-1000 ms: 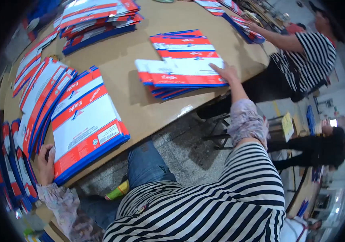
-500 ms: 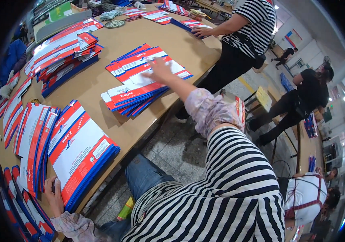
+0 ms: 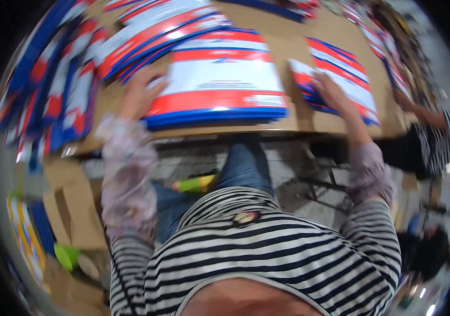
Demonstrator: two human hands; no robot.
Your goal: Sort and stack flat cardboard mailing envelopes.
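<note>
Well, a big stack of flat red, white and blue packs sits at twelve o'clock on the brown table. At ten, the left hand looks loose and open beside its edge. At two, the right hand is on a smaller stack; I cannot tell if it grips.

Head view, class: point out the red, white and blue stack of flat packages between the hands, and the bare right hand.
Red, white and blue stack of flat packages (image 3: pixel 220 76): head view, white panel of its top face.
Bare right hand (image 3: pixel 332 94): head view, back of the hand.
</note>
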